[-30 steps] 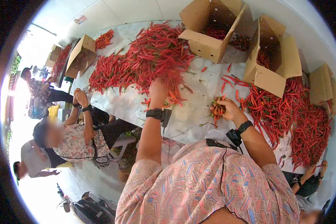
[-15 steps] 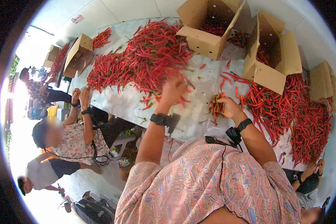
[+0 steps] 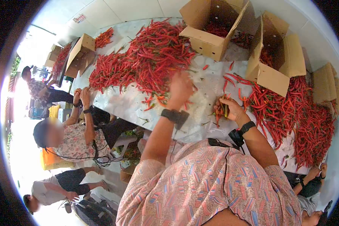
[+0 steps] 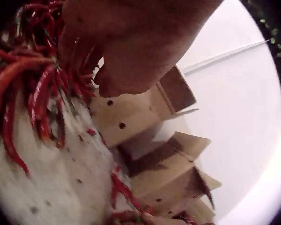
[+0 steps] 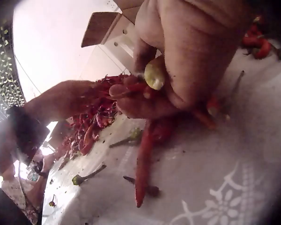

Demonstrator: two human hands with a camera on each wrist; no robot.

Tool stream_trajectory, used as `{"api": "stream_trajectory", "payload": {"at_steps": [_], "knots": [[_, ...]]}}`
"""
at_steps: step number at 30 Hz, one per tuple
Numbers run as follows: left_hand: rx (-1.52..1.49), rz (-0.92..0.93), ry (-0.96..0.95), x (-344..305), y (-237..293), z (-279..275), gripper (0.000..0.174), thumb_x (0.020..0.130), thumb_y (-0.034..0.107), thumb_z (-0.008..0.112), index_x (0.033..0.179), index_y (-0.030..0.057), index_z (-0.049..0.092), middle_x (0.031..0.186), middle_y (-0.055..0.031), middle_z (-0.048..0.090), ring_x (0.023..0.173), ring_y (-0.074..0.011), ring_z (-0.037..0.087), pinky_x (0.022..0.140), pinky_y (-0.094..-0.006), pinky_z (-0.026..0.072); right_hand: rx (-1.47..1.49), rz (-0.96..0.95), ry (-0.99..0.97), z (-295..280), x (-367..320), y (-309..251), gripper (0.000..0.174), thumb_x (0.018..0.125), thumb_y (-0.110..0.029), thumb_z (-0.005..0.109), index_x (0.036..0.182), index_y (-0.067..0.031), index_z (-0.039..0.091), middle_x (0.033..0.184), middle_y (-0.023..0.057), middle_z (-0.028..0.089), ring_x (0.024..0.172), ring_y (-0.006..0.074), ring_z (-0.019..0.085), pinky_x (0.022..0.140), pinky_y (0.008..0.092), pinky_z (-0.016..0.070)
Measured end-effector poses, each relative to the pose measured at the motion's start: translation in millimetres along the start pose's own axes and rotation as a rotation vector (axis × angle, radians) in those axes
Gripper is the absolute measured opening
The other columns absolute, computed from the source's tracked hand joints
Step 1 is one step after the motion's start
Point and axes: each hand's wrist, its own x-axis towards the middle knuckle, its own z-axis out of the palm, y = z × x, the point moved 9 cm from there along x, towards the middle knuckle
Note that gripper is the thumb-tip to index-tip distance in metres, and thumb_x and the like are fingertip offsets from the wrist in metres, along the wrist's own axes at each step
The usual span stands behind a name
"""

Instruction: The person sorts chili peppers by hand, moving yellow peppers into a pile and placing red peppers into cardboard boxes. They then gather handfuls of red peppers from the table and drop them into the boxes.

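My left hand (image 3: 181, 89), blurred, is at the right front edge of the large red chili pile (image 3: 154, 56). In the left wrist view the left hand (image 4: 136, 44) has its fingers down beside red chilies (image 4: 42, 93); whether they pinch one is unclear. My right hand (image 3: 232, 109) grips a small bunch of chilies (image 3: 223, 106) above the table (image 3: 199, 113). In the right wrist view, the right hand (image 5: 192, 51) has its fingers curled round the bunch, with a red chili (image 5: 143, 164) hanging below and a pale tip (image 5: 154, 73) between thumb and fingers.
Open cardboard boxes (image 3: 205, 41) stand at the back, another box (image 3: 273, 77) to their right. A second chili pile (image 3: 293, 113) covers the right side. Loose stems (image 5: 86, 176) lie on the cloth. A seated person (image 3: 83, 143) is at the left.
My left hand has moved right along the pile's front edge. My right hand stays nearly in place with its chilies. A person in the left background has moved.
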Motion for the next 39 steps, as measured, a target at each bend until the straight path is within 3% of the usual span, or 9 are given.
{"api": "stream_trajectory", "payload": {"at_steps": [2, 5, 13, 18, 21, 23, 26, 30, 39], "knots": [[0.189, -0.079, 0.250, -2, -6, -48, 0.035, 0.074, 0.021, 0.058, 0.107, 0.0084, 0.056, 0.115, -0.0179, 0.048, 0.103, -0.0347, 0.048, 0.080, -0.0457, 0.0431, 0.005, 0.012, -0.029, 4, 0, -1, 0.017, 0.084, -0.017, 0.054, 0.092, -0.0017, 0.055, 0.082, 0.0106, 0.060, 0.074, 0.0251, 0.062, 0.065, 0.0362, 0.0532], [0.283, -0.013, 0.189, 0, -39, -16, 0.039, 0.073, 0.023, 0.057, 0.110, 0.0108, 0.054, 0.122, -0.0167, 0.042, 0.114, -0.0368, 0.037, 0.087, -0.0490, 0.0378, 0.027, 0.026, -0.027, 6, 1, -1, 0.016, 0.084, -0.016, 0.053, 0.091, -0.0016, 0.055, 0.078, 0.0097, 0.060, 0.074, 0.0254, 0.061, 0.064, 0.0362, 0.0529], [0.076, 0.176, -0.111, -16, 16, 36, 0.031, 0.072, 0.019, 0.055, 0.101, 0.0106, 0.059, 0.116, -0.0147, 0.047, 0.104, -0.0322, 0.047, 0.083, -0.0517, 0.0366, 0.078, 0.040, -0.026, -6, 6, 4, 0.015, 0.085, -0.017, 0.053, 0.091, -0.0028, 0.054, 0.078, 0.0095, 0.059, 0.072, 0.0244, 0.061, 0.062, 0.0344, 0.0527], [0.345, 0.062, 0.165, 45, 4, -55, 0.028, 0.069, 0.019, 0.057, 0.095, 0.0081, 0.059, 0.113, -0.0124, 0.050, 0.102, -0.0319, 0.048, 0.082, -0.0487, 0.0381, 0.062, 0.051, 0.004, -9, 8, 6, 0.015, 0.085, -0.019, 0.053, 0.089, -0.0050, 0.054, 0.078, 0.0107, 0.061, 0.067, 0.0248, 0.062, 0.059, 0.0369, 0.0525], [0.497, -0.002, 0.301, 65, -5, -107, 0.041, 0.068, 0.023, 0.060, 0.107, 0.0101, 0.055, 0.121, -0.0116, 0.045, 0.108, -0.0331, 0.044, 0.084, -0.0507, 0.0378, 0.010, 0.035, 0.047, -13, 8, 5, 0.017, 0.085, -0.022, 0.052, 0.088, -0.0052, 0.054, 0.077, 0.0114, 0.061, 0.064, 0.0252, 0.061, 0.055, 0.0387, 0.0524], [0.662, -0.227, 0.192, 78, -42, -113, 0.068, 0.070, 0.040, 0.065, 0.128, 0.0172, 0.037, 0.133, -0.0129, 0.033, 0.118, -0.0385, 0.034, 0.084, -0.0527, 0.0413, 0.014, 0.031, 0.011, -10, 8, 5, 0.018, 0.085, -0.022, 0.051, 0.088, -0.0051, 0.054, 0.076, 0.0120, 0.061, 0.063, 0.0253, 0.061, 0.054, 0.0397, 0.0522], [0.651, -0.231, 0.125, 87, -62, -103, 0.077, 0.067, 0.043, 0.068, 0.131, 0.0209, 0.032, 0.136, -0.0135, 0.029, 0.122, -0.0415, 0.029, 0.085, -0.0534, 0.0415, 0.015, 0.031, -0.029, -8, 9, 4, 0.019, 0.085, -0.023, 0.051, 0.088, -0.0046, 0.054, 0.076, 0.0130, 0.061, 0.062, 0.0256, 0.061, 0.052, 0.0411, 0.0519], [0.586, -0.058, 0.062, 70, -33, -76, 0.061, 0.066, 0.042, 0.068, 0.119, 0.0190, 0.049, 0.129, -0.0094, 0.036, 0.113, -0.0368, 0.035, 0.081, -0.0528, 0.0426, 0.056, 0.050, -0.003, -6, 7, 5, 0.019, 0.085, -0.021, 0.052, 0.091, -0.0031, 0.054, 0.078, 0.0138, 0.061, 0.065, 0.0260, 0.061, 0.053, 0.0411, 0.0522], [0.476, 0.046, -0.112, 12, 7, -38, 0.041, 0.073, 0.028, 0.060, 0.113, 0.0178, 0.054, 0.128, -0.0149, 0.037, 0.109, -0.0445, 0.038, 0.081, -0.0456, 0.0474, 0.095, 0.035, 0.000, -2, 2, 1, 0.017, 0.085, -0.017, 0.052, 0.093, -0.0020, 0.054, 0.081, 0.0135, 0.061, 0.069, 0.0256, 0.062, 0.059, 0.0382, 0.0527]]}}
